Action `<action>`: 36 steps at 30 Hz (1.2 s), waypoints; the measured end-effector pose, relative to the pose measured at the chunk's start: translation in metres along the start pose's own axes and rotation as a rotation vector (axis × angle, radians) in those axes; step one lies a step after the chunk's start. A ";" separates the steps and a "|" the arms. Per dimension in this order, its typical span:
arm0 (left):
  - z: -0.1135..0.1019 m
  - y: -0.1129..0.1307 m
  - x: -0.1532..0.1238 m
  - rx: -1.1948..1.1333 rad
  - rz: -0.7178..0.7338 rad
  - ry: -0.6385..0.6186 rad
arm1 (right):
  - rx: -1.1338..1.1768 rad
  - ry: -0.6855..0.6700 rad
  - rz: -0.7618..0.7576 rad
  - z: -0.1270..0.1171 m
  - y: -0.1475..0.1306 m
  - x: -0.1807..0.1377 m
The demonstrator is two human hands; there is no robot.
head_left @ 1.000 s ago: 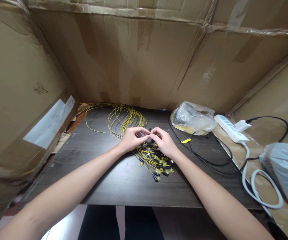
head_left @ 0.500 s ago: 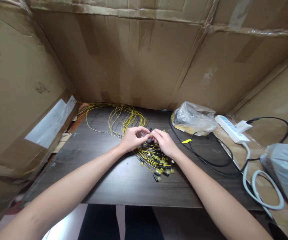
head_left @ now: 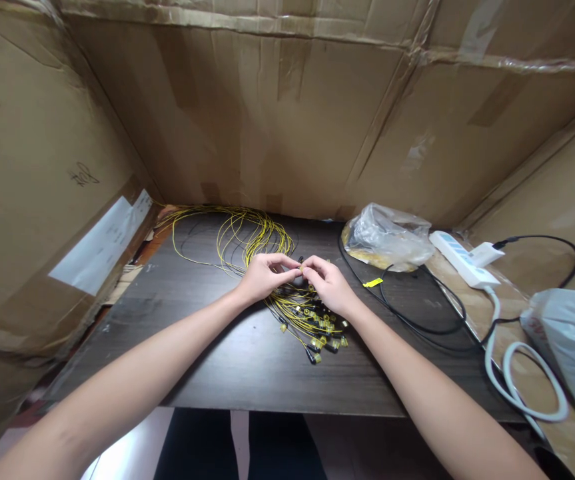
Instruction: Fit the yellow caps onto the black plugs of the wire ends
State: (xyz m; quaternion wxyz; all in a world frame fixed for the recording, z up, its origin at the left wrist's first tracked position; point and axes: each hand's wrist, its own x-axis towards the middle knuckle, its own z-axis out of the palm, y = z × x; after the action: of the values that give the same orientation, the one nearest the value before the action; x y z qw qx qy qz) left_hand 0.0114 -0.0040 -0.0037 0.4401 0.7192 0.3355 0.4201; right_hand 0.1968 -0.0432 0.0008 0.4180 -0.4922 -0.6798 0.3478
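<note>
Over the bundle of thin yellow cables, my left hand and my right hand meet fingertip to fingertip. Thumb and forefinger of each are pinched around one small yellow piece, mostly hidden by the fingers; it resembles the caps on the cable ends. Below and right of the hands lie several black connectors with clear yellow caps on the cable ends. Behind my left hand the cables spread in loose loops toward the back left.
The dark tabletop stands between cardboard walls. At the back right sits a clear plastic bag, with a black cable curving past it. A white power strip and a white plastic bag are farther right.
The fingertips of both hands have drawn closer together around the small yellow piece, and my right fingers have shifted slightly. The cables on the table lie as before.
</note>
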 end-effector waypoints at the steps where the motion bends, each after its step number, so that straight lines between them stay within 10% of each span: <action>1: 0.000 0.000 0.000 -0.011 -0.010 0.000 | -0.004 0.005 -0.002 0.000 0.000 0.000; 36: 0.000 0.009 -0.003 0.380 0.290 0.024 | 0.008 -0.015 -0.026 0.002 -0.003 -0.002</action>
State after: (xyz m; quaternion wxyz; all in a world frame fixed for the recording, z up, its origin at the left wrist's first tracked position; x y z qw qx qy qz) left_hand 0.0112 -0.0104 0.0031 0.2281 0.8247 0.3069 0.4167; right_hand 0.1942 -0.0455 0.0018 0.4194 -0.4792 -0.6877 0.3487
